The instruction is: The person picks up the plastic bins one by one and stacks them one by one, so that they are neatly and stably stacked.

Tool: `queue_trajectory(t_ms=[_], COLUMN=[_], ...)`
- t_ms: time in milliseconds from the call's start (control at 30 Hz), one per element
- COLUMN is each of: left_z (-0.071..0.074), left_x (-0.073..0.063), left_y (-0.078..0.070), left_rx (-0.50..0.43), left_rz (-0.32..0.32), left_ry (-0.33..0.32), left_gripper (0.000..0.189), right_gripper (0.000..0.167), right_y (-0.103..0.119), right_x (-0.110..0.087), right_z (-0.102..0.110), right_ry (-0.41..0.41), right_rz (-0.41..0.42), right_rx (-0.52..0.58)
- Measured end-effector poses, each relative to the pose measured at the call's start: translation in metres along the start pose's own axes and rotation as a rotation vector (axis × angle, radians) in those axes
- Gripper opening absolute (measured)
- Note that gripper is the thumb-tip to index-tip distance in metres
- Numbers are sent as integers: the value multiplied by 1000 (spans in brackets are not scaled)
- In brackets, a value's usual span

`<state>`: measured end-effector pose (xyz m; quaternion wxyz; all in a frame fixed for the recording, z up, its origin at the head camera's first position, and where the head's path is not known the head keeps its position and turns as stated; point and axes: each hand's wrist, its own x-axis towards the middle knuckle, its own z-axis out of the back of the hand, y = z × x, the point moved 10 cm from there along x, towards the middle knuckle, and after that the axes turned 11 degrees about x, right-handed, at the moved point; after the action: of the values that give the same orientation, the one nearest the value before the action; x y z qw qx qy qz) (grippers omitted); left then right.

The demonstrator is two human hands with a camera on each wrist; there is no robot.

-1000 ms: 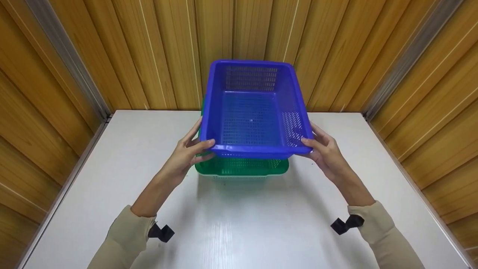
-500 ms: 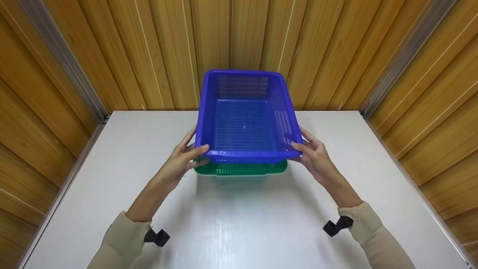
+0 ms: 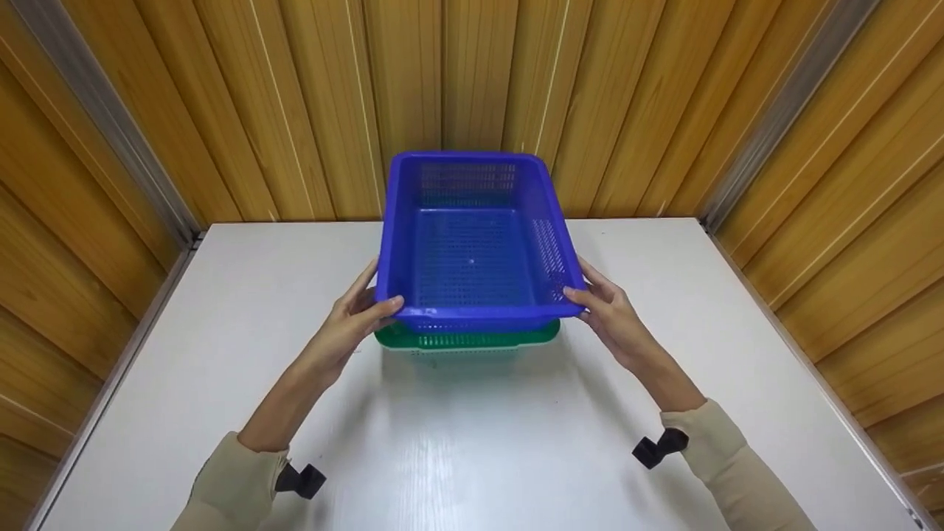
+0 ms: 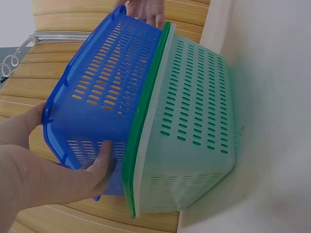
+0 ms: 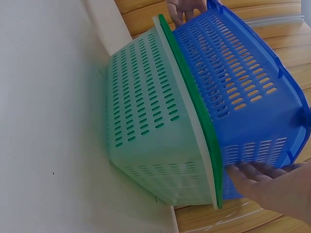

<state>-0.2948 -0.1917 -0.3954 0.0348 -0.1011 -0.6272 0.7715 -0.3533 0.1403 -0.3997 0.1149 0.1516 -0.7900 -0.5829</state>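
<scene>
A blue plastic basket [image 3: 472, 280] with slotted walls is held by its two near corners. My left hand [image 3: 346, 328] grips the left corner, thumb over the rim and fingers beneath it. At the right corner my right hand [image 3: 616, 324] does the same. The lower part of the blue basket sits inside a green basket [image 3: 472, 340], whose rim shows below it. In the left wrist view, a pale translucent green basket [image 4: 194, 107] stands outermost on the table, with the green one nested in it. The inside of the green basket is mostly hidden.
The white table [image 3: 472, 457] carries the stack near its back edge. Wood-patterned panels [image 3: 472, 74] rise behind and at both sides, with metal posts [image 3: 782, 110] at the corners. Black wrist mounts [image 3: 301, 481] hang at both cuffs.
Both hands have lowered the blue basket, so less of the green basket's interior shows below it. In the head view it also shifted slightly left. The grip stays the same.
</scene>
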Motion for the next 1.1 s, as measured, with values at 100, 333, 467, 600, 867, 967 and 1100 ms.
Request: queue_trajectory(t_ms=[100,333,467,600,867,967,1100], left_z=[1,4,4,4,3,1,2], left_x=[-1,0,1,1,1,0,-3], left_y=[5,15,20,27,44,51,63], left_rx=[36,83,93,107,101,81,54], left_rz=[9,37,57,72,97,96,101], left_ry=[-12,-47,-62,-68,-65,-60,-55], left_gripper=[84,83,84,85,88,87,88], right_gripper=[71,74,77,78,75,74,74], right_y=[-6,-19,-28,-40,-62,-68,-74], right_x=[1,4,4,0,-6,-7,-8], right_z=[3,4,7,9,7,10,10], right_ry=[-7,40,53,63,94,78,65], right_rz=[-11,-34,-75,-120,-166,-156,-138], right_rx=[-31,-35,-48,-48,28,6,-36])
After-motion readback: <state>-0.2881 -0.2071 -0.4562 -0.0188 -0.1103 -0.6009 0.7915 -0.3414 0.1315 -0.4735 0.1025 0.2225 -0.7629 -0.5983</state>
